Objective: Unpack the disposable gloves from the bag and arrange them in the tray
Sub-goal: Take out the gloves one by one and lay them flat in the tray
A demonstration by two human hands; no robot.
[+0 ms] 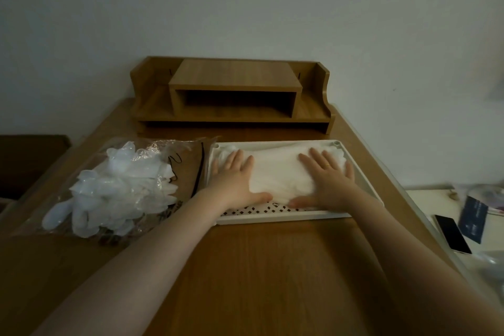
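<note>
A white perforated tray [272, 217] lies on the wooden desk with a flat stack of translucent white gloves [281, 174] inside it. My left hand [236, 180] presses flat on the stack's left side, fingers straight, thumb along the near edge. On the right side of the stack my right hand [328, 181] presses flat the same way, a ring on one finger. Left of the tray lies the clear plastic bag [188, 169], with a loose pile of gloves [120, 185] in it.
A wooden desk organiser [231, 95] stands against the wall behind the tray. To the right, on a lower white surface, lie a phone [452, 233] and a dark booklet [471, 218]. A dark brown piece of furniture [30, 161] sits at the far left.
</note>
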